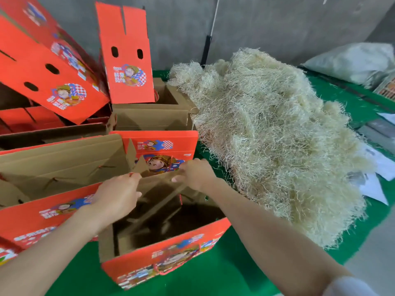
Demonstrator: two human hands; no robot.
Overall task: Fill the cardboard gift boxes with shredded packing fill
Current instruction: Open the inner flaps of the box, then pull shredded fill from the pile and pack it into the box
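Beside open box (162, 259): fill heap (275, 144); both hands seemingly grip far flap.

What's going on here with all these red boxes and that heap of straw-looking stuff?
A person is packing gift boxes. Both hands are at the far rim of the nearest open red box: the left hand and the right hand are pressing or spreading its cardboard flaps. That box looks empty inside so far. The big pile of pale shredded fill lies untouched just to the right on the green table. More open red boxes stand to the left and behind.
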